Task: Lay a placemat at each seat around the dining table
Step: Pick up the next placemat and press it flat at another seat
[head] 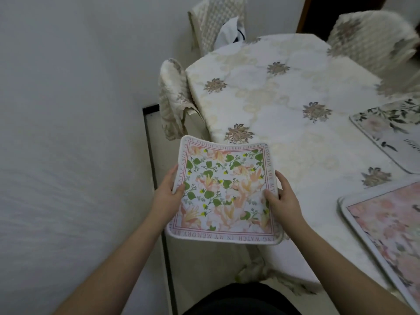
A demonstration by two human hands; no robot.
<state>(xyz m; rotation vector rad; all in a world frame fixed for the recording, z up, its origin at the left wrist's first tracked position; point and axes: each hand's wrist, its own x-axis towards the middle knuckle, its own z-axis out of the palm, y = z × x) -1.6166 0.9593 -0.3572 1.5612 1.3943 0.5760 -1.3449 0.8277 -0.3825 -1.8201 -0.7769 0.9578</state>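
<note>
- A square floral placemat [223,189], bordered in pink with printed lettering, is held in the air at the centre of the view, over the near left corner of the dining table [284,123]; its far edge curls upward.
- The left hand [167,196] grips the mat's edge at 9 o'clock, thumb pressed on the printed face and fingers curled underneath.
- The right hand [280,197] grips the edge at 3 o'clock, thumb on top, fingers wrapped behind the rim.
- The table wears a cream tablecloth [261,105] dotted with grey-gold flower medallions.
- Toward 4 o'clock a pink floral placemat [386,228] lies flat on the cloth at the near right side.
- Toward 2 o'clock a second laid mat, the dark-leaved placemat [386,133], sits by the right frame edge, apart from the pink one.
- Fabric-covered chairs stand around the table: a draped chair [172,98] at 11 o'clock touching the table's left corner, a quilted chair [216,23] at 12 o'clock, and a blurred chair [368,39] at 1 o'clock.
- A white wall [68,110] fills the side at 9 o'clock.
</note>
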